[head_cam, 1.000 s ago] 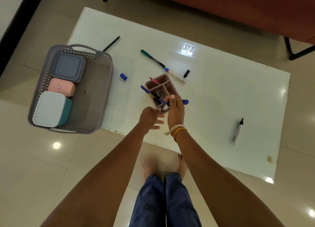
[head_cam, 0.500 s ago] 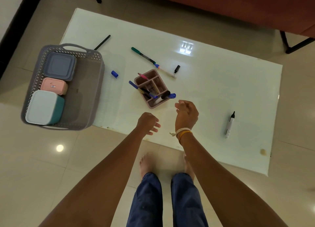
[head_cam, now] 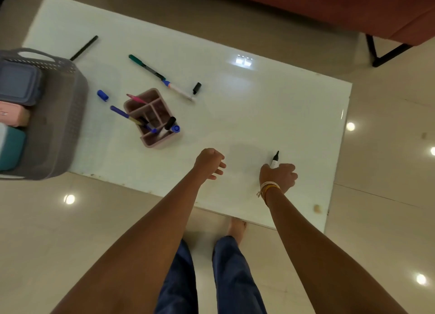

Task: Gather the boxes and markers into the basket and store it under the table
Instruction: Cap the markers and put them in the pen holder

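Note:
My right hand (head_cam: 279,176) is curled over the white marker with a black tip (head_cam: 275,159) near the table's front right; only the marker's tip end shows. My left hand (head_cam: 210,161) hovers loosely curled over the table's front, holding nothing. A pink pen holder (head_cam: 154,134) with several markers stands left of centre. A green marker (head_cam: 146,66), a white marker with a blue collar (head_cam: 179,91), a black cap (head_cam: 196,88), a blue cap (head_cam: 102,95) and a thin black pen (head_cam: 84,47) lie on the table. The grey basket (head_cam: 66,115) at the left holds a grey-blue box (head_cam: 20,81), a pink box (head_cam: 14,113) and a teal box (head_cam: 9,148).
The white glossy table (head_cam: 270,115) runs across the view. A dark red sofa (head_cam: 353,9) with a black metal leg (head_cam: 388,54) stands behind it. My bare feet and blue trousers (head_cam: 230,273) are at the table's front edge on the tiled floor.
My right hand left the pen holder, where a blue marker now stands, and moved right onto the white marker. My left hand drew back from the holder. The view shifted right.

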{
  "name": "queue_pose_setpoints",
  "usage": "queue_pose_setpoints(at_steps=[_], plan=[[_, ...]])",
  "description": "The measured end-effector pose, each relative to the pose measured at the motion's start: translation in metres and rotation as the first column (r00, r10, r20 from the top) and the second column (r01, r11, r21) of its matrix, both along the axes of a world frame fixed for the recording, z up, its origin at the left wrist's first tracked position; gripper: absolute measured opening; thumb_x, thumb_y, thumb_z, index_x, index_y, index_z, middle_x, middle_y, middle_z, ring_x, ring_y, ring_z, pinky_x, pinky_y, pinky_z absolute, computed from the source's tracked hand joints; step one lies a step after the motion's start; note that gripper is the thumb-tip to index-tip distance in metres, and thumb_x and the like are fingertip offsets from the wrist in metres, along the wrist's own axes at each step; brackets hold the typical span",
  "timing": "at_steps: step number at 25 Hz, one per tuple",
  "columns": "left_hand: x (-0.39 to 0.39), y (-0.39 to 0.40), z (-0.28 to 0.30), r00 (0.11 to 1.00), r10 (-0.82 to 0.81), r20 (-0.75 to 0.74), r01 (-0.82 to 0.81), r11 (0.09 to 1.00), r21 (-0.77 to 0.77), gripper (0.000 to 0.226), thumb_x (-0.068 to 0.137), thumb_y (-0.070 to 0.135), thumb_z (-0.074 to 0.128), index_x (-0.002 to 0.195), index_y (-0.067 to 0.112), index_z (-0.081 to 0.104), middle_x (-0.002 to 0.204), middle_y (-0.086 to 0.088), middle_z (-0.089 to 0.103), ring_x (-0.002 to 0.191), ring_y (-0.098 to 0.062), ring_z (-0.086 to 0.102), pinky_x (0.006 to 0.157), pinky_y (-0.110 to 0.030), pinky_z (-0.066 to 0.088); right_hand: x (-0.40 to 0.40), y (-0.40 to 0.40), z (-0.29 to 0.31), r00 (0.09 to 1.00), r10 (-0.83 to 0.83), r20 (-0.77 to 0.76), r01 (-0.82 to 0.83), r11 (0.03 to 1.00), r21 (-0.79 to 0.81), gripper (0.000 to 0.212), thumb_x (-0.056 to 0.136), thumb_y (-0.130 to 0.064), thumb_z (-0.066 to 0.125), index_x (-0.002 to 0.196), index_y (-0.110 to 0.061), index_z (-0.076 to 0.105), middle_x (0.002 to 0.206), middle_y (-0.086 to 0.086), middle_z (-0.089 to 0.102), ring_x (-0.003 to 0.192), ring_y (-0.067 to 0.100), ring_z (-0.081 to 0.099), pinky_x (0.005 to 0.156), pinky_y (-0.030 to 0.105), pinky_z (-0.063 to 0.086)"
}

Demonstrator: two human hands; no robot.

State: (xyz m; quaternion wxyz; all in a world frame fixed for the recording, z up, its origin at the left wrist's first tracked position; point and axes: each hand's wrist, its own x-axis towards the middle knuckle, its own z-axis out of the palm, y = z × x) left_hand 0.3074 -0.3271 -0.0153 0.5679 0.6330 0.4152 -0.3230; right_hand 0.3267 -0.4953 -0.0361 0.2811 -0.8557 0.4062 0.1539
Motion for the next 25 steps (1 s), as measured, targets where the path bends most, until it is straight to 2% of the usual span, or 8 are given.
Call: queue_pose_setpoints(at_steps=[3,5,11,14,16,19,22,25], plan=[[0.017,-0.016,-0.008,1.000,0.010,0.014,-0.011,1.000,0.020,0.023,0.091,0.018,0.043,0.103,0.011,0.061,0.091,-0.009,0.070,0.073,-0.025,0.064,0.065,-0.029,0.049,0.013,-0.019,-0.011,0.975,0.039,-0.217,-0.047,0.998,-0.030,0.056,0.086,-0.030,0.062,0.128,-0.003,0.036,0.133,0.020,0.039,0.123,0.038,0.041,0.096,0.046,0.043],[0.027,-0.019,-0.011,0.999,0.030,0.030,-0.031,0.999,0.038,0.024,0.091,0.018,0.042,0.103,0.011,0.061,0.091,-0.008,0.070,0.074,-0.025,0.065,0.067,-0.030,0.050,0.018,-0.024,-0.017,0.962,0.090,-0.259,-0.088,0.996,0.020,0.057,0.088,-0.031,0.062,0.130,-0.002,0.037,0.135,0.020,0.039,0.124,0.038,0.043,0.097,0.044,0.043],[0.064,-0.002,-0.011,0.936,0.293,0.193,-0.325,0.931,0.165,0.017,0.090,0.014,0.041,0.098,0.014,0.056,0.090,-0.008,0.067,0.062,-0.018,0.062,0.054,-0.027,0.050,0.056,0.005,-0.012,0.946,0.322,-0.047,-0.305,0.927,0.220,0.024,0.093,-0.021,0.049,0.113,-0.008,0.050,0.115,0.011,0.061,0.103,0.031,0.061,0.080,0.034,0.045],[0.100,0.009,-0.018,0.881,0.360,0.307,-0.445,0.851,0.280,0.018,0.089,0.011,0.045,0.103,0.012,0.057,0.101,-0.012,0.067,0.080,-0.024,0.067,0.071,-0.037,0.059,0.088,0.035,-0.005,0.910,0.405,0.091,-0.413,0.858,0.306,0.018,0.093,-0.022,0.051,0.108,-0.012,0.050,0.099,0.004,0.064,0.084,0.024,0.061,0.073,0.030,0.047],[0.123,0.023,-0.025,0.872,0.252,0.419,-0.435,0.793,0.428,0.023,0.090,0.008,0.051,0.112,0.007,0.058,0.112,-0.013,0.064,0.100,-0.026,0.064,0.089,-0.034,0.053,0.107,0.054,-0.008,0.896,0.417,0.155,-0.444,0.822,0.357,0.017,0.092,-0.022,0.054,0.106,-0.013,0.052,0.084,-0.002,0.061,0.077,0.020,0.059,0.072,0.029,0.048],[0.146,0.050,-0.034,0.888,0.049,0.457,-0.346,0.726,0.594,0.038,0.092,0.004,0.055,0.130,0.005,0.048,0.127,-0.014,0.053,0.113,-0.022,0.057,0.090,-0.019,0.042,0.126,0.074,-0.014,0.886,0.424,0.188,-0.463,0.796,0.390,0.017,0.090,-0.021,0.057,0.105,-0.012,0.054,0.073,-0.010,0.055,0.066,0.012,0.057,0.063,0.025,0.047],[0.155,0.063,-0.051,0.929,-0.115,0.352,-0.175,0.700,0.692,0.049,0.094,0.004,0.055,0.140,0.012,0.041,0.130,-0.013,0.045,0.109,-0.018,0.057,0.087,-0.017,0.042,0.132,0.084,-0.022,0.890,0.416,0.185,-0.455,0.790,0.410,0.016,0.090,-0.022,0.057,0.104,-0.013,0.055,0.073,-0.008,0.057,0.063,0.006,0.054,0.057,0.021,0.041],[0.161,0.063,-0.066,0.946,-0.132,0.298,-0.149,0.638,0.756,0.032,0.094,0.003,0.052,0.124,0.014,0.058,0.119,-0.009,0.053,0.095,-0.015,0.059,0.074,-0.019,0.043,0.131,0.089,-0.027,0.858,0.479,0.185,-0.511,0.766,0.389,0.015,0.090,-0.023,0.057,0.103,-0.015,0.055,0.081,-0.001,0.061,0.065,0.010,0.054,0.057,0.020,0.040]])
